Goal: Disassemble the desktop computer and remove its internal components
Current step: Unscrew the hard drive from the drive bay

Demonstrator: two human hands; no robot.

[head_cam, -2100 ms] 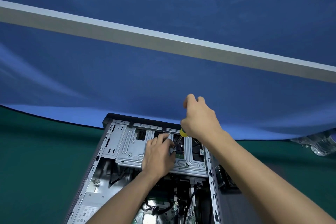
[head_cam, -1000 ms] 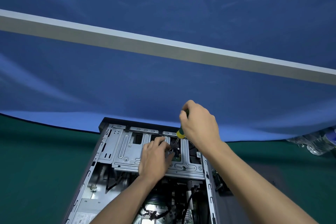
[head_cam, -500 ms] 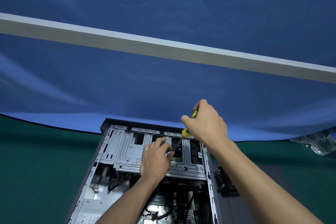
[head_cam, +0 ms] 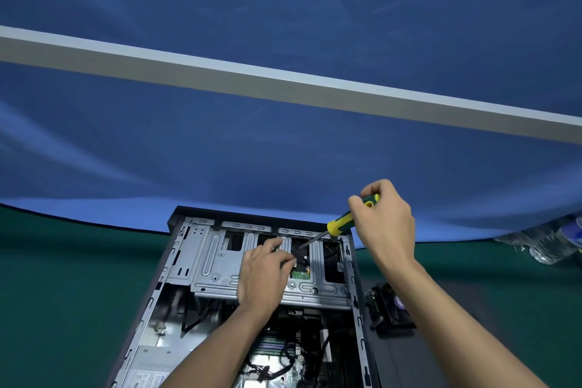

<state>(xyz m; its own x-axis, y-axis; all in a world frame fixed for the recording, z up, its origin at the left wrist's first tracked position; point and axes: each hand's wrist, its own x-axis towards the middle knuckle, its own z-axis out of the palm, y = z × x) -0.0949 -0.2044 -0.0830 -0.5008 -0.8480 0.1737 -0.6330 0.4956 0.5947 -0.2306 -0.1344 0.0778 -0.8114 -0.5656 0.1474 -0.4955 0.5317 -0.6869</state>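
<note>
A desktop computer case (head_cam: 252, 293) lies open on a green tabletop (head_cam: 63, 293), its side panel off. The right hand (head_cam: 385, 230) has its grip clamped around a yellow-and-green screwdriver (head_cam: 343, 224), which has swung out to a shallower slant than a moment ago; its tip still reaches into an opening in the metal drive cage (head_cam: 214, 261). The left hand (head_cam: 263, 271) has stayed on the cage, fingers curled at the edge of that opening, possibly pinching a freed screw, though it is too small to tell. This suggests the drive's fastening is nearly undone. A removed fan (head_cam: 390, 309) lies just right of the case. Cables (head_cam: 271, 368) crowd the motherboard below. Plastic bottles (head_cam: 548, 242) lie far right, before a blue backdrop (head_cam: 283, 151).
</note>
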